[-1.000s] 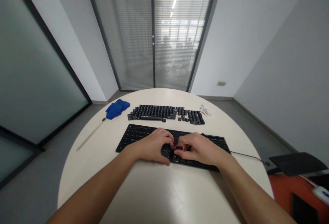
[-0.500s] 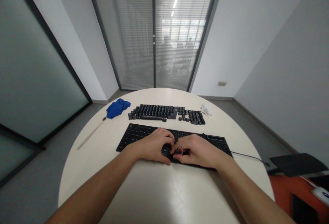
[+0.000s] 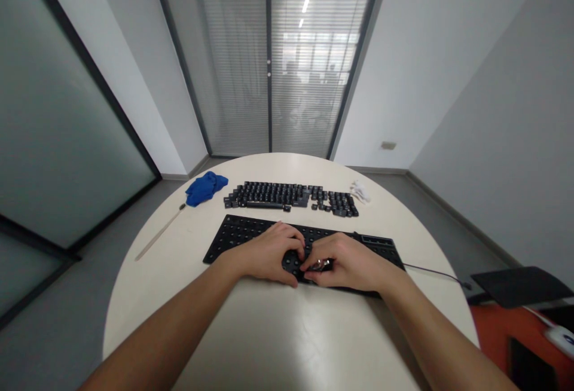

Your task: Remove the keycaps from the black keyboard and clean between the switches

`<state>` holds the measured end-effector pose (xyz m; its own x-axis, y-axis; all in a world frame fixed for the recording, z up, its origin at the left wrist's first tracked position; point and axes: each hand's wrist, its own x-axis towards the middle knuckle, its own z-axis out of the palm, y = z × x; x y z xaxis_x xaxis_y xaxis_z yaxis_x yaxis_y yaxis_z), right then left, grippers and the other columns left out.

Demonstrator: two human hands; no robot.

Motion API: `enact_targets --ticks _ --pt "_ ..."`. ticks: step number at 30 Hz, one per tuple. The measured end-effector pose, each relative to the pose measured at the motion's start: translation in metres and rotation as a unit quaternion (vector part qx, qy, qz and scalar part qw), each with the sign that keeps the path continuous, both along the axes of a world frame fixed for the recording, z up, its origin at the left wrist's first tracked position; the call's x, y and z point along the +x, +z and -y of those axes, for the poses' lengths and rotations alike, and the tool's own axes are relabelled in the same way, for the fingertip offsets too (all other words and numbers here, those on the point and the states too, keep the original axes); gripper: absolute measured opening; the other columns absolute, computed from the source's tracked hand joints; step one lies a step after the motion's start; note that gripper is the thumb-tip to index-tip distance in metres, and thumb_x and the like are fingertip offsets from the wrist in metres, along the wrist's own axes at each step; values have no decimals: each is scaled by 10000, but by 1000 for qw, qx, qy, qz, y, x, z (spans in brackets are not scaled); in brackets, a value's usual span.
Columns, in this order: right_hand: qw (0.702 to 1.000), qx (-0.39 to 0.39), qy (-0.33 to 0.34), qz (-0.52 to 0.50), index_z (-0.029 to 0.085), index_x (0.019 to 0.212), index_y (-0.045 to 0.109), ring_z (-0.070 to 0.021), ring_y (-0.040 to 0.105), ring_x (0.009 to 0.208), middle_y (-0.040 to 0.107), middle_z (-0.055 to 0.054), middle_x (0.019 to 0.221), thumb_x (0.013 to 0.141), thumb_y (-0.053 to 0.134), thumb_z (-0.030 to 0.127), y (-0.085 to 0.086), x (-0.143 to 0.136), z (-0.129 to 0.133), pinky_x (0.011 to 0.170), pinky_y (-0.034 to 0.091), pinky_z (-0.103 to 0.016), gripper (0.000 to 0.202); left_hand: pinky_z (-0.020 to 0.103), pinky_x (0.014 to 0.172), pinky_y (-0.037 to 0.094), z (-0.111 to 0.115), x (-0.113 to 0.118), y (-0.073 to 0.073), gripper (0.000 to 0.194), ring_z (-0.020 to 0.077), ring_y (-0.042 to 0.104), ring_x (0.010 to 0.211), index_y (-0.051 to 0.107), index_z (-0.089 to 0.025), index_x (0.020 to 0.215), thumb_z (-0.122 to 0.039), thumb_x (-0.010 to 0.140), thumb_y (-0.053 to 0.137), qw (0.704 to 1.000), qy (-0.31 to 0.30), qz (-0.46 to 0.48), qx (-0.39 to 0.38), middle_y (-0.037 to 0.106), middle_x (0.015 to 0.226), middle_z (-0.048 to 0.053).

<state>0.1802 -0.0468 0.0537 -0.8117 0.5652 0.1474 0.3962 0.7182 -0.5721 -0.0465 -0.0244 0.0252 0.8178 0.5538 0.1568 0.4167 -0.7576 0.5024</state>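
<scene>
A black keyboard (image 3: 242, 232) with its keycaps off lies across the table in front of me. My left hand (image 3: 275, 253) rests on its middle, fingers bent and thumb apart near the front edge, around a patch of bare key posts. Just right of it, my right hand (image 3: 341, 262) is closed in a pinch low over the keyboard. Between its fingers shows a small shiny metal tool (image 3: 320, 265); its exact kind and its tip are hard to make out. Loose black keycaps (image 3: 273, 194) lie in keyboard order behind the keyboard.
On the round cream table (image 3: 251, 343) lie a blue cloth (image 3: 206, 188) and a thin brush (image 3: 159, 234) at left. A crumpled white cloth or tissue (image 3: 359, 191) is at the back right. A cable (image 3: 433, 271) runs off the right edge, near an orange seat (image 3: 502, 334).
The fingers of my right hand have shifted slightly, and the metal in them shows more plainly. My left hand stays in place on the keyboard.
</scene>
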Motion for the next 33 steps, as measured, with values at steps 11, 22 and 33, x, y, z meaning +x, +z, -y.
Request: enact_targets --ticks 11,22,33 --pt "999 -31 -2 -9 185 965 771 -175 683 850 747 -73 951 922 633 334 4 6 -5 761 507 -260 208 404 1062 360 1 -1 -1 389 273 499 1165 686 -217 939 -372 640 880 1000 3 7 -1 588 1179 63" --pt "993 -113 -34 28 196 1011 775 -161 684 757 770 -38 976 916 632 318 0 7 -6 690 502 -250 211 445 1091 339 3 0 -1 455 302 467 1228 675 -218 998 -404 635 876 1000 4 -2 8 556 1251 89" --pt "996 -85 -28 28 197 942 780 -171 680 758 765 -56 940 949 586 343 3 12 -6 724 500 -262 243 486 1134 291 -1 1 -8 510 320 377 1337 657 -239 1058 -479 653 854 1000 13 -14 -1 467 1396 99"
